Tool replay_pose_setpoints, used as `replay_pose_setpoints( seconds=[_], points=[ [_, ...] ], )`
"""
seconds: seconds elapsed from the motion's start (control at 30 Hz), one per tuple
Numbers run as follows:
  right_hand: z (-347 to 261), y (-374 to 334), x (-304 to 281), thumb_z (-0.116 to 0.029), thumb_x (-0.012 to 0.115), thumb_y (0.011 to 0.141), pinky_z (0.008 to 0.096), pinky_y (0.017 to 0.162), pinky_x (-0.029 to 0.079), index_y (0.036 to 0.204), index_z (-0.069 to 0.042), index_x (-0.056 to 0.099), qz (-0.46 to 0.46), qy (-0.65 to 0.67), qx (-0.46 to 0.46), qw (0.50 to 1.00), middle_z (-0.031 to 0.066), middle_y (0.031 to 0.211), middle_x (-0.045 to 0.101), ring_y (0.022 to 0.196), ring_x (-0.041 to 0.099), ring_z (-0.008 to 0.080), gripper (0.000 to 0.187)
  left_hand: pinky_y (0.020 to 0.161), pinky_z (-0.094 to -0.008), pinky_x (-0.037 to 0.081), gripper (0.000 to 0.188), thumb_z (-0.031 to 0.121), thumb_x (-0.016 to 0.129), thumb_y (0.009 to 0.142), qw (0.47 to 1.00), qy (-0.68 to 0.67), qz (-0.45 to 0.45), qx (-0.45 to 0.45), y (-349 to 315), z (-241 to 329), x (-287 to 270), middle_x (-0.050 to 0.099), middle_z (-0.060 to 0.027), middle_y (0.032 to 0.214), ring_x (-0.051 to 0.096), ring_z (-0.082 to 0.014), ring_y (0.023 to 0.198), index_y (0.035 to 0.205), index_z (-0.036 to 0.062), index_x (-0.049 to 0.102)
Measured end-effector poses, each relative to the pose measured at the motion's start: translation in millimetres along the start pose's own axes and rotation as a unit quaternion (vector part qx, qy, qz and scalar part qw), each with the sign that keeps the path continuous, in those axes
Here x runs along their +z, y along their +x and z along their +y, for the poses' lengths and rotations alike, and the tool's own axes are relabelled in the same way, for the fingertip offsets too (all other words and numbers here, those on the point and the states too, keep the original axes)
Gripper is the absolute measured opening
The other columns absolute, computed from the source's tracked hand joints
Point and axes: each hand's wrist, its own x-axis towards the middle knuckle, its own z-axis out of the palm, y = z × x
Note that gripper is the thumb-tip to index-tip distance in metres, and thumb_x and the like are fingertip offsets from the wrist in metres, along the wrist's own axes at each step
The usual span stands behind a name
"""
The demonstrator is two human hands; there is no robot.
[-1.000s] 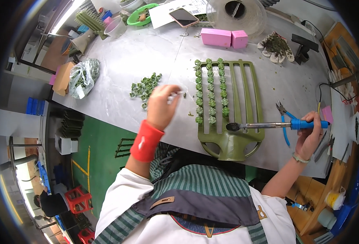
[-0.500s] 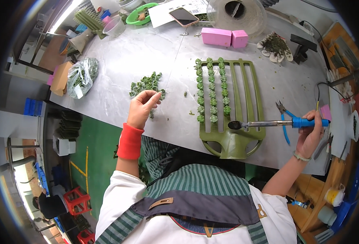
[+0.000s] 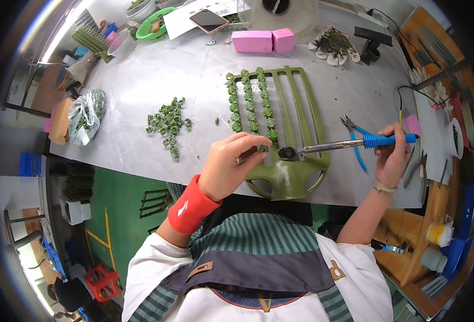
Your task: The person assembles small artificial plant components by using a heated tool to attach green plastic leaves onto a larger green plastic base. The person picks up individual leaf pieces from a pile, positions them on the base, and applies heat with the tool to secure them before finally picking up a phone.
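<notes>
A green slotted plastic frame point(image 3: 288, 174) lies on the table, rows of small green rosettes point(image 3: 250, 115) along its left bars. My left hand point(image 3: 223, 163), with a red wristband, is over the frame's lower left. Its thumb and fingers pinch a small green rosette point(image 3: 263, 148) at the lower end of a row. My right hand point(image 3: 391, 163) grips the blue handle of a soldering iron point(image 3: 331, 145). The iron's dark, broad tip hovers over the frame's lower middle, close to the pinched rosette. A pile of loose rosettes point(image 3: 167, 122) lies left of the frame.
Blue-handled cutters point(image 3: 356, 145) lie right of the frame under the iron. Pink blocks point(image 3: 252, 41), a soiled glove point(image 3: 333, 46) and a phone point(image 3: 209, 21) are at the back. A plastic bag of green pieces point(image 3: 86, 117) sits far left. Pliers point(image 3: 422, 170) lie near the right edge.
My left hand has moved right, from the loose pile to the frame, carrying a rosette. The whole view has shifted somewhat; the iron keeps about the same place over the frame.
</notes>
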Motion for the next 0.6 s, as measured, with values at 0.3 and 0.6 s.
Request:
replay_pose_setpoints(
  seconds=[0.3, 0.6],
  points=[
    [20, 0, 1, -0.025, 0.063, 0.09, 0.0223, 0.042, 0.039, 0.074, -0.003, 0.06, -0.016, 0.036, 0.031, 0.999, 0.0056, 0.069, 0.061, 0.047, 0.049, 0.0094, 0.027, 0.086, -0.0346, 0.038, 0.024, 0.009, 0.076, 0.07, 0.959, 0.241, 0.098, 0.113, 11, -23, 37, 0.065, -0.0009, 0.081, 0.056, -0.0204, 0.092, 0.093, 0.0127, 0.071],
    [13, 2, -6, -0.023, 0.063, 0.089, 0.0228, 0.042, 0.039, 0.073, -0.004, 0.059, -0.03, 0.025, 0.023, 0.999, 0.0052, 0.07, 0.061, 0.047, 0.049, 0.0094, 0.025, 0.088, -0.0345, 0.035, 0.02, 0.013, 0.076, 0.07, 0.95, 0.273, 0.097, 0.112, 14, -25, 39, 0.066, 0.002, 0.079, 0.056, -0.0182, 0.094, 0.089, 0.0159, 0.072]
  ],
)
